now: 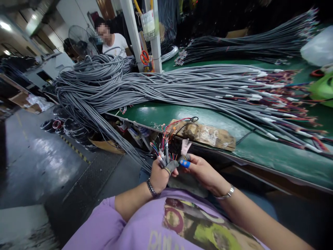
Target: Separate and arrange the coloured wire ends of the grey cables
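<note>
In front of my purple shirt, my left hand (159,177) is closed around a few grey cables (162,160). Their stripped ends fan upward into thin coloured wires (164,136). My left thumb has a grey wrap with a yellow line. Close by on the right, my right hand (204,169) is pinched shut, its fingertips near the left thumb. It wears a blue cover (185,164) on the thumb and a grey wrap on a finger. A pale pink forked strip (185,147) sticks up above those fingers; what they grip is hidden.
Long grey cables (161,85) lie across the green table (203,119), ends to the right. A worn wooden block (208,134) sits at its front edge. Behind are a white post (156,45), red-handled scissors (145,57), dark cable bundles (241,45) and a person (116,45).
</note>
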`<state>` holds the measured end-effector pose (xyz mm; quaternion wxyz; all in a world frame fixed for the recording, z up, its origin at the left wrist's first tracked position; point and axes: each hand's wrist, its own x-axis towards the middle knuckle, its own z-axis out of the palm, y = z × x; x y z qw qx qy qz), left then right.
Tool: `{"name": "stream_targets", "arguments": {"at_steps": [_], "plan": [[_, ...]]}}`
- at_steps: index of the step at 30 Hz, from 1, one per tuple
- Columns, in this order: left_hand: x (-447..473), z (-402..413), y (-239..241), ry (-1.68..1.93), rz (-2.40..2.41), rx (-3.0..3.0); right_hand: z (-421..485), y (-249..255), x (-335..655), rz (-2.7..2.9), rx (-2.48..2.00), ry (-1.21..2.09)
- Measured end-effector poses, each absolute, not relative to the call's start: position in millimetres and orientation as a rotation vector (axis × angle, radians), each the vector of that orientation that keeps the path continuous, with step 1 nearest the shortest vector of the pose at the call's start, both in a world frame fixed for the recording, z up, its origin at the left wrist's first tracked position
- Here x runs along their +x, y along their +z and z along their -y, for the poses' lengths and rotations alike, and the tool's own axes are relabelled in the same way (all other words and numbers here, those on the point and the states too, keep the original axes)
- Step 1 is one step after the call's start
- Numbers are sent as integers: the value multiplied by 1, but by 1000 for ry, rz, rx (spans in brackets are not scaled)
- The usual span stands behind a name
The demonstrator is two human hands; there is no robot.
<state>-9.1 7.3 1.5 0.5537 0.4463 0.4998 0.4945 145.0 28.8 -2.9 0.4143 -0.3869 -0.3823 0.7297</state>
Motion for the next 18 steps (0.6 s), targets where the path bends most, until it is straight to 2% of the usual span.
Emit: {"name": "stream_targets", "arguments": {"at_steps": [4,9,15,18], "plan": [[-10,-7,3,1180,-1153,1009,-29,-2,143,1025,-970,1810],[-16,-7,1,1010,-980,1007,-30,-4,141,1045,-861,1932],[-21,-11,1,1109,-944,961,-45,-6,150,598,-863,1960],[-19,-14,5,1147,-912,940,-53,0,152,572,-850,1980]]}}
